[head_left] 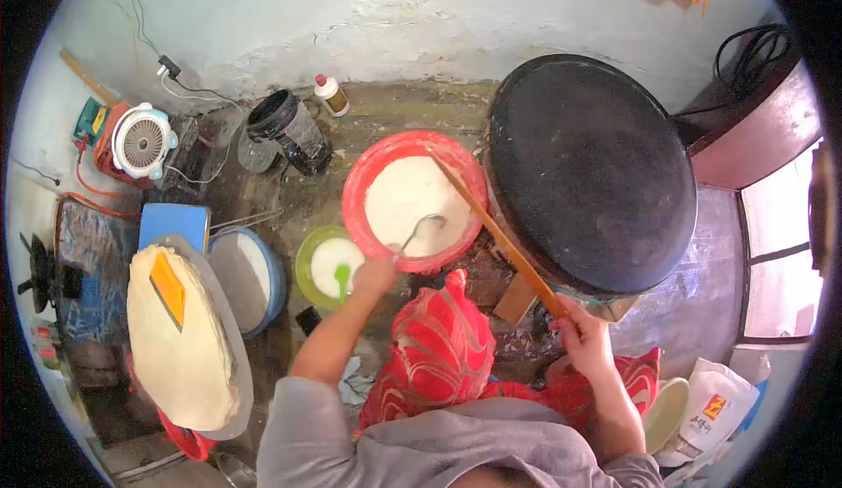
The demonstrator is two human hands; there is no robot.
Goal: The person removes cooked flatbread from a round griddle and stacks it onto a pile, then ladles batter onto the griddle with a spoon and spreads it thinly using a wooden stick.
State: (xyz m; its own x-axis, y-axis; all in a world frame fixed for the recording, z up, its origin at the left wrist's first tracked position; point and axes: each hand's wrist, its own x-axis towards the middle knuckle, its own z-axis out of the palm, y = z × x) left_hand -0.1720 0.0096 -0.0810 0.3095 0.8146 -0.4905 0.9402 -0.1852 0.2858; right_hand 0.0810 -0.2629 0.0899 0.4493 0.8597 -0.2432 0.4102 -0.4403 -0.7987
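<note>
My left hand (375, 275) is closed around the handle of a ladle (430, 220), whose bowl end dips into white batter (403, 192). The batter sits in a red basin (353, 199) in front of me. At the right, my right hand (586, 337) grips one end of a long flat wooden spatula (509, 244). Its far end reaches over the basin's rim above the batter. A large round black griddle (592, 168) stands just right of the basin. Left of the basin is a green bowl (304, 264) with white liquid and a green spoon (342, 279).
A stack of thin round flatbreads (175, 370) with an orange scraper (168, 288) is at the left. Behind it are a blue tub (277, 282) and a fan (143, 142). A dark bucket (294, 133) and a bottle (331, 95) stand near the wall. A white sack (715, 409) is at right.
</note>
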